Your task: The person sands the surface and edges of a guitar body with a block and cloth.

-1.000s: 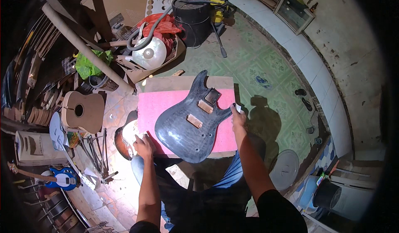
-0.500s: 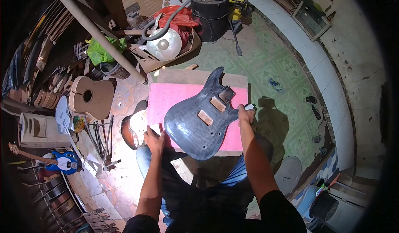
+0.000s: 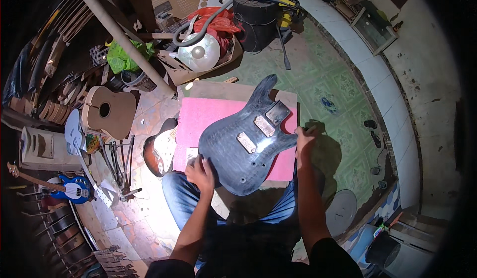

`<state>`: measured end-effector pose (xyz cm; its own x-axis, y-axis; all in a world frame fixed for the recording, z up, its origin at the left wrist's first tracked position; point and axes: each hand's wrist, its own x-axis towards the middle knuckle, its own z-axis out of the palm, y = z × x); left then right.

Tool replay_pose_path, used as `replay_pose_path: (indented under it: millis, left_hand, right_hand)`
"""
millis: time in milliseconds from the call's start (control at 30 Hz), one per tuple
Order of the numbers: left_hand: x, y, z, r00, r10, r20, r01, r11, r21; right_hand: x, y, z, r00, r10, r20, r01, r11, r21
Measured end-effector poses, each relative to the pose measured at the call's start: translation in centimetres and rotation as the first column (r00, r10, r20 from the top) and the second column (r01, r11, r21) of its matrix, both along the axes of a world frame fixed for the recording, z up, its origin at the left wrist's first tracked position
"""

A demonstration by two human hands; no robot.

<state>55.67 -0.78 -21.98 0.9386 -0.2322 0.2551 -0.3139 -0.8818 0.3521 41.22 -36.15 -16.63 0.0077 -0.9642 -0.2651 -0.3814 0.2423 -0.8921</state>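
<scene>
A dark grey, mottled electric guitar body [image 3: 228, 159], with two pale pickup cavities and a neck pocket, lies tilted on a pink foam sheet [image 3: 194, 114] over cardboard [image 3: 211, 87]. My left hand [image 3: 199, 173] has its fingers curled at the body's lower left edge, beside a small white piece [image 3: 192, 154] partly hidden by it. My right hand [image 3: 304, 141] is closed round the tip of the body's right horn. My jeans-clad legs are beneath the board.
A sunburst guitar body [image 3: 158, 156], acoustic guitar [image 3: 114, 116], blue bass [image 3: 75, 191] and metal stands [image 3: 121, 164] crowd the left. A black drum [image 3: 253, 25] and cluttered cardboard box [image 3: 174, 67] stand behind. Sandals [image 3: 372, 131] and a round lid [image 3: 340, 208] lie right.
The guitar body has shifted rightward and its horn a little upward. My left hand has moved right onto the body's edge, and my right hand has moved outward with the horn.
</scene>
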Motion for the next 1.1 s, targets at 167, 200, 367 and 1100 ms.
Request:
replay_pose_path:
  millis: [167,200,367,1100]
  left_hand:
    - [-3.2,-0.5,0.7,0.457,-0.339,-0.822,-0.639,0.518,-0.569]
    - [-3.6,-0.5,0.0,0.288,-0.463,-0.838,-0.787,0.384,-0.483]
    - [-4.3,-5.0,8.0,0.104,-0.547,-0.831,-0.877,0.344,-0.336]
    - [8.9,-0.3,25.5,0.665,-0.723,0.187,0.305,0.034,-0.952]
  right_hand:
    - [2.8,3.0,5.1,0.995,0.096,0.003,-0.087,0.915,-0.394]
    - [3.3,3.7,6.5,0.986,0.155,0.06,-0.119,0.914,-0.388]
    - [2.8,9.0,16.5,0.939,0.287,0.188,-0.187,0.887,-0.422]
    - [-2.2,11.2,23.5,0.447,0.841,-0.304,-0.674,0.094,-0.733]
